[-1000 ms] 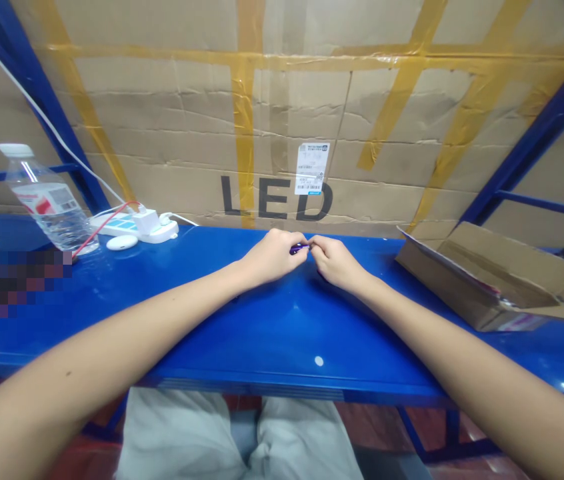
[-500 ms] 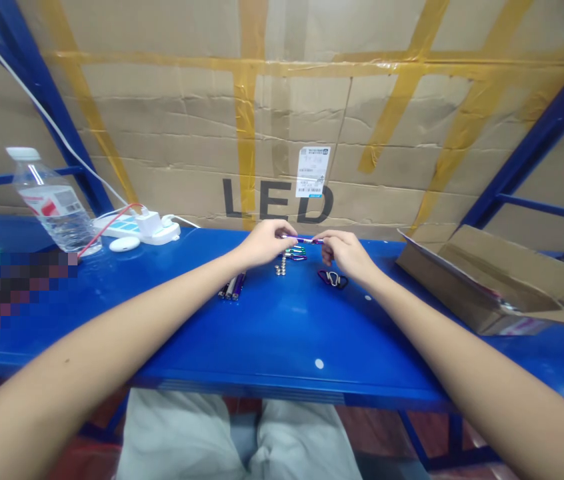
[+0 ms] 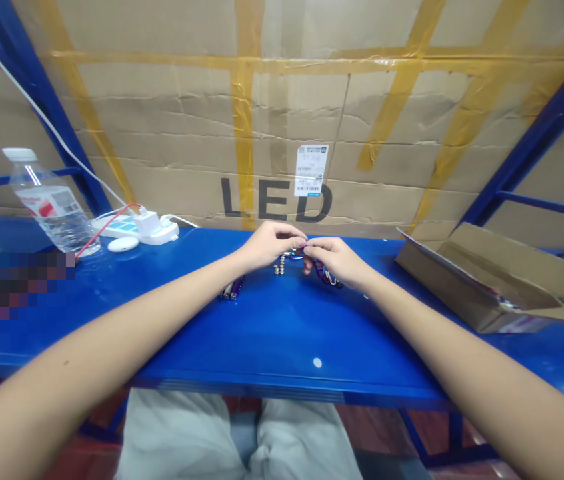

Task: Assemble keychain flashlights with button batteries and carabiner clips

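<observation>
My left hand [image 3: 272, 245] and my right hand [image 3: 335, 258] meet fingertip to fingertip above the blue table [image 3: 282, 327]. Both pinch a small purple metal piece [image 3: 300, 253] between them, mostly hidden by the fingers. Under my left hand lie small silver button cells [image 3: 279, 268] in a short row. A few dark pen-like tubes [image 3: 232, 289] rest beside my left wrist. Purple carabiner clips [image 3: 327, 277] lie under my right hand.
A plastic water bottle [image 3: 47, 203] stands at the left. A white power strip [image 3: 137, 227] with a red cable and a white oval case [image 3: 122, 244] lie behind it. An open cardboard box [image 3: 502, 280] sits at the right. A large taped LED carton [image 3: 282, 133] fills the back.
My hands lifted from the table, showing the small parts beneath, held the purple piece stretched between them, then closed together again and lowered slightly.
</observation>
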Demonstrator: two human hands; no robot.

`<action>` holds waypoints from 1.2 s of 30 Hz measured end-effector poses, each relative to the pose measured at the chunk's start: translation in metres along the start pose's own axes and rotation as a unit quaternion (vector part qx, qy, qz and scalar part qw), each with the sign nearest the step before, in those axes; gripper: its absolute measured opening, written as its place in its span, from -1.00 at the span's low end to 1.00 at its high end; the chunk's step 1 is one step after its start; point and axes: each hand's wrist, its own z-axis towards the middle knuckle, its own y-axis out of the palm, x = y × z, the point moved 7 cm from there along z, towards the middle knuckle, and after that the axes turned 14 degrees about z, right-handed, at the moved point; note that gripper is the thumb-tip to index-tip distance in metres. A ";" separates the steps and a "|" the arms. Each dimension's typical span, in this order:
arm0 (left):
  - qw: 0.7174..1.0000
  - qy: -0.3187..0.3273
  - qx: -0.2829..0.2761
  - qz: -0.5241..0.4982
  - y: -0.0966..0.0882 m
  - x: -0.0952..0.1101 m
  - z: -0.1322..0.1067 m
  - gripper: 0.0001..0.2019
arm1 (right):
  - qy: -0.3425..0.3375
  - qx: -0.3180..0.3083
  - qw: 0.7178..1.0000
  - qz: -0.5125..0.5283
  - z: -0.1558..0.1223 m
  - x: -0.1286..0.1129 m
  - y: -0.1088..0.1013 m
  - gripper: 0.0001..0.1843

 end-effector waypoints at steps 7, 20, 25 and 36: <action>0.995 -0.027 -0.026 -0.088 -0.008 0.001 0.001 -0.28 | 0.022 -0.009 0.999 0.028 0.000 0.007 0.004 -0.70; 0.997 -0.006 -0.049 -0.052 -0.011 -0.006 0.001 -0.13 | 0.014 -0.029 0.999 -0.002 -0.003 0.003 0.012 -0.80; 0.996 -0.014 -0.056 -0.066 -0.010 -0.010 0.001 -0.13 | 0.012 -0.013 1.000 -0.026 -0.003 0.002 0.010 -0.79; 0.967 -0.067 -0.064 -0.238 -0.004 -0.012 0.000 -0.11 | 0.013 -0.024 0.999 -0.020 -0.002 0.004 0.012 -0.78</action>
